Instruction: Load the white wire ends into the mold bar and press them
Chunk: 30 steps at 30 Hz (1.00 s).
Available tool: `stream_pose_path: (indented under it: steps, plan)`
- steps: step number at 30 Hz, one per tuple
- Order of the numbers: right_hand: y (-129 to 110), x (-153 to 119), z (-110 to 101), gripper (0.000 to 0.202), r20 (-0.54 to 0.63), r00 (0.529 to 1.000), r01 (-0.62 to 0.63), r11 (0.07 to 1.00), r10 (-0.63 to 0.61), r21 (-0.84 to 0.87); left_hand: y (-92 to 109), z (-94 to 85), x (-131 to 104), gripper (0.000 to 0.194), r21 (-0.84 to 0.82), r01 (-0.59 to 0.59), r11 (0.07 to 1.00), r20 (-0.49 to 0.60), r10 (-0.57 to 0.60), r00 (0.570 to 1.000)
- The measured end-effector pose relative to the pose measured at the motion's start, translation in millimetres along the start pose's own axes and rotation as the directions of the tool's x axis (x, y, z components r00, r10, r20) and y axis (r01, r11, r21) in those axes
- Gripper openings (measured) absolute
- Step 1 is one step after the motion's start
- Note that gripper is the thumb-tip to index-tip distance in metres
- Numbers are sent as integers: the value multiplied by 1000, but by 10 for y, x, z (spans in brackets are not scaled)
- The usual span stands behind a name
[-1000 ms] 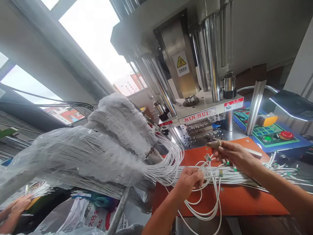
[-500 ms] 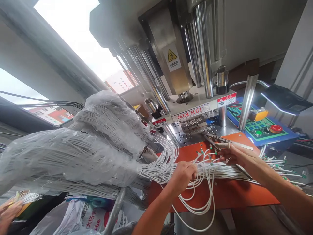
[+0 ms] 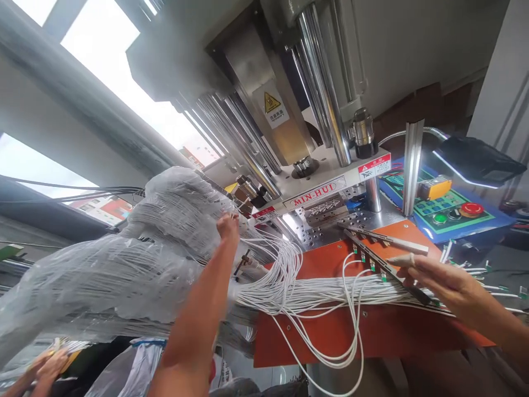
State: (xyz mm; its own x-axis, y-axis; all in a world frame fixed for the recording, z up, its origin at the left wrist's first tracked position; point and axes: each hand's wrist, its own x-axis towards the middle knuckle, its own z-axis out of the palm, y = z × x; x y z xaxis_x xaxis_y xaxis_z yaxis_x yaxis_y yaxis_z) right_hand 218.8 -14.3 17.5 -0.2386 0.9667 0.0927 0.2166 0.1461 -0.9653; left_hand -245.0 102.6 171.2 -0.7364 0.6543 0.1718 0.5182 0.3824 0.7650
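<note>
Factory workshop, MIN-HUI press (image 3: 316, 193) (warning labels on it), button control panel (image 3: 450, 209), bundled white cables (image 3: 314, 292)

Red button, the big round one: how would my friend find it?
Find the tall metal machine marked MIN-HUI, then the blue control box to its right. Along the box's near edge, past the green button and black switch, sits the red button, the widest in that row.

Single head-worn camera, looking forward and down on the press (image 3: 316, 194). Vantage: near side of the desk (image 3: 314, 336) fronting the press, close range. Frame tilted, wide; window (image 3: 99, 49) left of press included.
</note>
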Motion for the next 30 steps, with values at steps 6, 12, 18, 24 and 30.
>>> stream_pose_path:
  steps: [6, 12, 18, 24, 30]
  plan:
    - [77, -78, 28, 40, -38, 991, 95, 867, -130, -489, -400, -70, 78, 28, 389, 43, 920, 100, -89, 991]
    - [112, 15, 179, 69, 52, 995, 95, 680, -84, -727, -457, -442, -742, 28, 558, -301, 773, 100, 297, 950]
    - [105, 183, 454, 78, 88, 996, 92, 530, -34, -843, -78, 538, -2037, 38, -111, -959, 260, 598, 789, 144]
    - [176, 194, 533, 73, 40, 998, 62, 470, -57, -881, 113, 1630, -1898, 53, -237, -947, 216, 829, 553, -81]
    - [353, 169, 622, 51, 14, 969, 110, 380, -246, -919, 38, 1665, -1808, 43, -268, -952, 146, 796, 590, -133]
